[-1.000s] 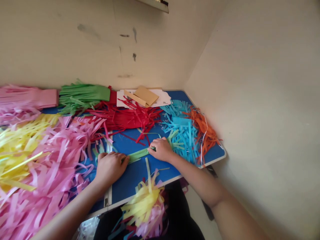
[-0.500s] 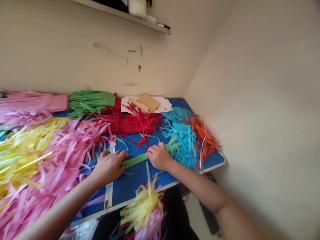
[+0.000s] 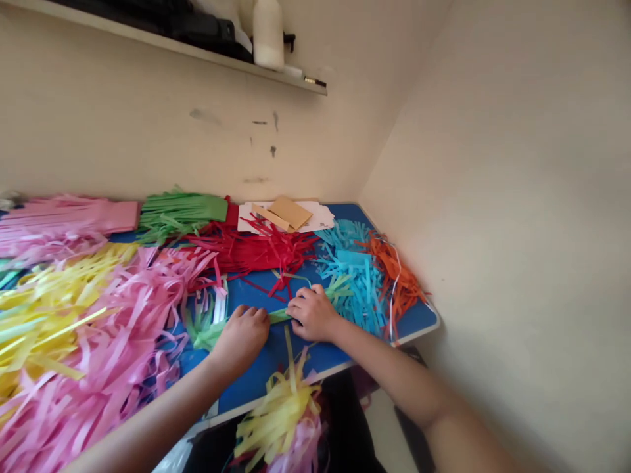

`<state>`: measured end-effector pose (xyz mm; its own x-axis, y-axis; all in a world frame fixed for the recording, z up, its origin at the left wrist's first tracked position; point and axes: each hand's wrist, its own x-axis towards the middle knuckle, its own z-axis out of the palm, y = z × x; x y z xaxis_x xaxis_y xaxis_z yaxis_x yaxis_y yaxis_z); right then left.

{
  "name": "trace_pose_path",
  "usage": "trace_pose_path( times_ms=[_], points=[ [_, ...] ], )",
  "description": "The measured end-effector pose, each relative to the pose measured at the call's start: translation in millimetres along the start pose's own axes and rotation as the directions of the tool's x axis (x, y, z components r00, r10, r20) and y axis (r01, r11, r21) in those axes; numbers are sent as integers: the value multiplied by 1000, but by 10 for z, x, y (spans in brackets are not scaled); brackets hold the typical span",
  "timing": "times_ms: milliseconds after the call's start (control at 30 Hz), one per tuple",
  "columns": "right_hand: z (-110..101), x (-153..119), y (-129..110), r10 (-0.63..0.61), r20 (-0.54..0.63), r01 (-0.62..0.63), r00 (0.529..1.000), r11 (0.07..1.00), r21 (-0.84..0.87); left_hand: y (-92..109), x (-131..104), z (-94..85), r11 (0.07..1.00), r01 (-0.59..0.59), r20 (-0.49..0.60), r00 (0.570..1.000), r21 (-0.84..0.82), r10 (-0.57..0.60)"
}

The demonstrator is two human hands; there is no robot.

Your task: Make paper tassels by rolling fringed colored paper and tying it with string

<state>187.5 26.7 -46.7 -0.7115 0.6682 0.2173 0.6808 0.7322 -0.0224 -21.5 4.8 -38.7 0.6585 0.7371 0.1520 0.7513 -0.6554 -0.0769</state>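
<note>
A light green fringed paper strip [image 3: 279,316] stretches between my hands low over the blue table [image 3: 246,374], with loose fringe at both ends. My left hand [image 3: 245,335] is closed around its left part, fingers curled. Closed as well, my right hand [image 3: 311,313] grips the strip farther right, beside the light blue fringed paper [image 3: 355,276]. Below my hands, a yellow and pink tassel bunch [image 3: 283,410] hangs at the table's front edge, over my lap.
Piles of pink fringe [image 3: 113,328] and yellow fringe [image 3: 44,302] cover the left side. Behind lie green fringe [image 3: 185,209], red fringe [image 3: 251,251] and a brown cardboard piece [image 3: 290,213] on white sheets. Orange fringe [image 3: 398,272] lies near the right corner. A shelf [image 3: 187,49] juts from the wall above.
My left hand has moved right along the light green strip, closer to my right hand, and its fingers have closed more. My right hand stays nearly in place. The view has tilted slightly up.
</note>
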Motion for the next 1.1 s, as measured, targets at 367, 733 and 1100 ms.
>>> trace_pose_path(
  times_ms=[367, 733, 1100],
  points=[
    [-6, 107, 114, -48, 18, 48, 999, 999, -10, 1, -114, 84, 995, 58, -124, 991, 87, -47],
    [134, -75, 116, 64, -65, -57, 996, 994, 98, -203, -387, 286, 992, 47, -163, 984, -114, -66],
    [79, -56, 207, 400, 98, -409, 911, 848, 336, -337, -388, 329, 898, 279, -69, 945, -340, -320]
  ],
)
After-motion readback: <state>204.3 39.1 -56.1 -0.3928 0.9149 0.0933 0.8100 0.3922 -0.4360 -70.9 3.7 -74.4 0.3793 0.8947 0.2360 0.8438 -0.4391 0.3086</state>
